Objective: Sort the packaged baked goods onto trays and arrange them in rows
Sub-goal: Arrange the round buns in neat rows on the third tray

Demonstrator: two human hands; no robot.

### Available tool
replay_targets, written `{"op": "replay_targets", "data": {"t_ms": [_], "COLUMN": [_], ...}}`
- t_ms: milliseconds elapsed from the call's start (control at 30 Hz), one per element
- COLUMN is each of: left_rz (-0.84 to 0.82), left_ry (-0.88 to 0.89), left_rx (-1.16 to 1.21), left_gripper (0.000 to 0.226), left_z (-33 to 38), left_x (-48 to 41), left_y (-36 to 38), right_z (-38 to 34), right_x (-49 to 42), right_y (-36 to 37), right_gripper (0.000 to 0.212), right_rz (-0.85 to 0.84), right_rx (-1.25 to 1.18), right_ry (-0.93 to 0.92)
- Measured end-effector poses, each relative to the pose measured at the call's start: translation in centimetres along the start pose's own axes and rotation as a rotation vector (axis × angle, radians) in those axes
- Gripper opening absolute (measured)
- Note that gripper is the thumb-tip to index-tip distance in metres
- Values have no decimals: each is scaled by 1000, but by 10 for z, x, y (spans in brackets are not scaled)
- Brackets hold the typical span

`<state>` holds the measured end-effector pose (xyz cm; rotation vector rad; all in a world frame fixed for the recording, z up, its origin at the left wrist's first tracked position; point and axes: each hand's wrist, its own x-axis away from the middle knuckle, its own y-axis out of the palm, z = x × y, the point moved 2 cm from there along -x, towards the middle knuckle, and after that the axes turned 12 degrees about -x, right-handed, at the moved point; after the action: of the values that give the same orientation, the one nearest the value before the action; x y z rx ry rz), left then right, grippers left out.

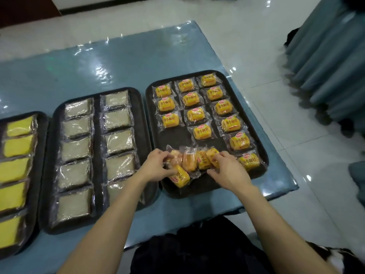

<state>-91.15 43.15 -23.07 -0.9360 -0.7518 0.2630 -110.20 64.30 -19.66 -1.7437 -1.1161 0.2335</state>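
Left hand (158, 165) and right hand (229, 172) grips pinch bun packets (189, 162) near the tray (197, 194) rim, bare tray floor beyond.

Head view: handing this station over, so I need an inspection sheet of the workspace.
Surface: glossy blue table cover, three trays side by side.
Job's things: black right tray holds orange-wrapped small buns in three uneven columns, plus a loose heap of bun packets at its near end; black middle tray holds pale wrapped slices in two columns; black left tray holds yellow wrapped slices.
Clutter: nothing seen.
Grips: left hand and right hand each hold packets in the heap.
Cables: nothing seen.
Surroundings: white tiled floor, grey-blue pleated cloth at right.
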Motion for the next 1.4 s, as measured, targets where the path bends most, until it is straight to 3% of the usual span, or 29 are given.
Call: {"op": "replay_targets", "data": {"t_ms": [67, 133, 233, 400, 567, 700, 833, 933, 1033, 1100, 1200, 1267, 1333, 1400], "left_rz": [-27, -83, -110, -66, -68, 93, 301, 324, 236, 107, 2, 53, 112, 130], "left_ry": [-9, -2, -17, -71, -96, -227, -319, -352, -303, -227, -191, -187, -201, -216], "left_rx": [13, 13, 47, 161, 419, 737, 997, 988, 806, 579, 308, 346, 527, 717], "left_gripper": [93, 97, 75, 48, 39, 36, 32, 25, 37, 58, 75, 70, 67, 57], "left_z": [-2, 0, 6, 7, -17, -35, -50, -49, -45, -42, -24, -12, -11, -19], "left_x": [-3, -7, -6, 8, 15, 36, 53, 49, 38, 28, 15, 6, 2, 3], "left_y": [1, 3, 4, 13, 17, 8, -7, -16, -28, -38, -57, -68, -70, -63], "right_z": [1, -1, -6, -37, -47, -49, -59, -61, -69, -79, -94, -94, -89, -79], "right_x": [-5, -10, -17, -42, -75, -82, -84, -88, -89, -90, -95, -98, -100, -105], "right_y": [-3, -7, -9, 7, 38, 38, 56, 64, 56, 43, 28, 28, 27, 28], "right_gripper": [50, 56, 73, 62, 45, 29, 69, 60, 37, 43, 63, 44, 21, 17], "right_rz": [54, 68, 24, -55, -253, -260, -420, -468, -259, -142, -339, -469, -395, -310], "right_rx": [-35, -70, -126, -97, 79, 173, 124, 107, -170, -472, -691, -737, -922, -1146], "right_ry": [4, -18, -144, -526, -510, -487, -526, -504, -479, -368, -223, -184, -91, 35]}}
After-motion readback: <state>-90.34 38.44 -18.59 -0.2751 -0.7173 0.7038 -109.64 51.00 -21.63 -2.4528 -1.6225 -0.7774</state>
